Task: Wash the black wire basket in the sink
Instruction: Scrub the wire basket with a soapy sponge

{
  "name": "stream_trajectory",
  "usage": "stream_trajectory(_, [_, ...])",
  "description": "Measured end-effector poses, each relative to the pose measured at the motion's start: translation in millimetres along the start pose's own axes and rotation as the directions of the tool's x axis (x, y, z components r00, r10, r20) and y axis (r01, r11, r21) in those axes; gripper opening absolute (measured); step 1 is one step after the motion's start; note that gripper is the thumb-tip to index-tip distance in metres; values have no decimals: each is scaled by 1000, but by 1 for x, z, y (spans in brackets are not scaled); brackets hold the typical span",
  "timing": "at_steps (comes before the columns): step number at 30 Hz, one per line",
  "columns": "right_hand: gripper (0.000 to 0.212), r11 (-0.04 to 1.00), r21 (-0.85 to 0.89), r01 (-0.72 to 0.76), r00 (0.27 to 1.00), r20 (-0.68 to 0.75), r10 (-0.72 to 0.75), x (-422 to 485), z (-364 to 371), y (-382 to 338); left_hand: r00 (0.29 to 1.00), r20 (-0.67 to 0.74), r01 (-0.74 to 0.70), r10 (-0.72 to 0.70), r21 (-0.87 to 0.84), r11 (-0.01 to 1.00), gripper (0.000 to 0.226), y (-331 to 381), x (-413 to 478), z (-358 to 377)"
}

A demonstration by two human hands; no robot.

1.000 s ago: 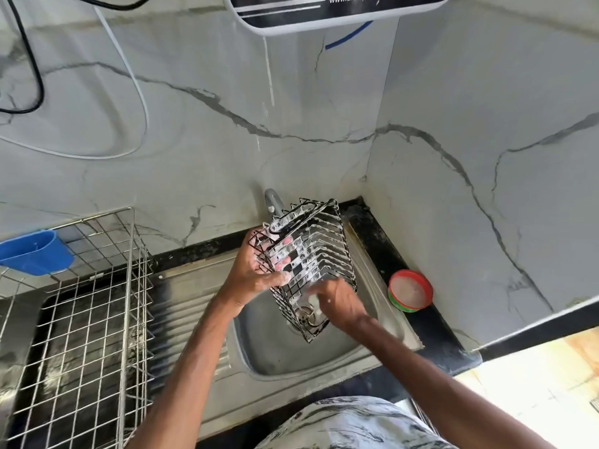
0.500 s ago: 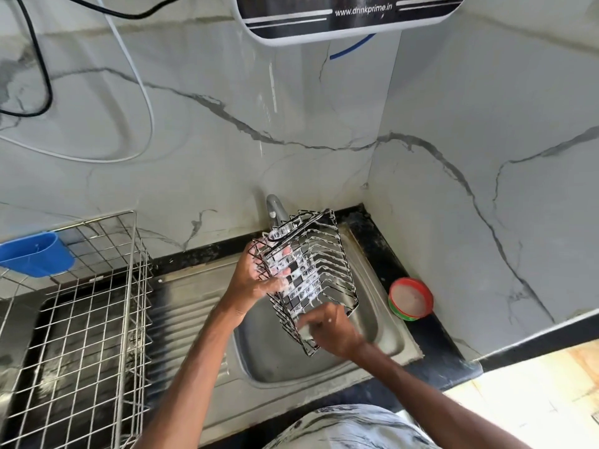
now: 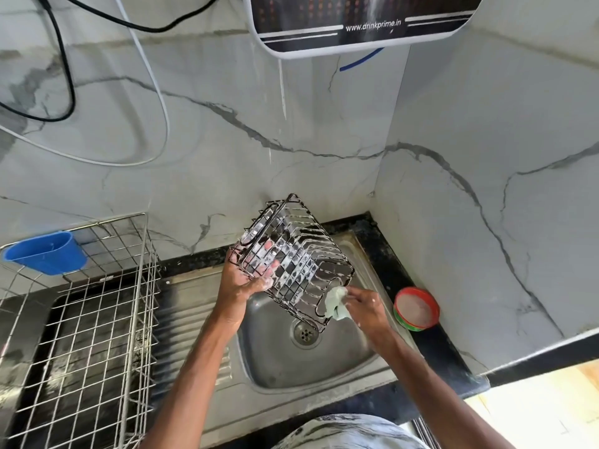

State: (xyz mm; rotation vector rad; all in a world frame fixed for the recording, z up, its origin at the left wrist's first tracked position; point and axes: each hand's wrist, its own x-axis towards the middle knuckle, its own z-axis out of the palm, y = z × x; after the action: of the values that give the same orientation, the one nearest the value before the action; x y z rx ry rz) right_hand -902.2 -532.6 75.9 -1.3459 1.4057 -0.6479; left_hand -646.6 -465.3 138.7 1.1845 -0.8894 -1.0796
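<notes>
A black wire basket, coated in white soap foam, is held tilted above the steel sink. My left hand grips its left rim, fingers poking through the wires. My right hand pinches a pale green scrub cloth against the basket's lower right corner. The basket's bottom corner hangs just above the drain. The tap is hidden behind the basket.
A large steel wire dish rack stands on the drainboard at left, with a blue plastic cup hooked on its rim. A round red-and-green soap tub sits on the black counter right of the sink. A water purifier hangs above.
My right hand has slid from the basket's underside to its lower right corner, and the green cloth now shows. The basket stays tilted in my left hand.
</notes>
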Motion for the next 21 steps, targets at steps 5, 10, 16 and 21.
stream_trajectory(5, [37, 897, 442, 17, 987, 136, -86, -11, 6, -15, 999, 45, 18, -15, -73, 997, 94, 4, -15, 4])
stream_trajectory(10, [28, 934, 352, 63, 997, -57, -46, 7, 9, -43, 980, 175, 145, -100, -268, 952, 105, 13, -27, -19])
stream_trajectory(16, [22, 930, 50, 363, 930, -89, -358, 39, -6, -72, 937, 16, 321, -349, -432, 843, 98, 31, -40, -32])
stream_trajectory(21, [28, 863, -172, 475, 880, 105, -464, 50, -7, -112, 856, -100, 440, -508, -374, 816, 68, 33, -48, -13])
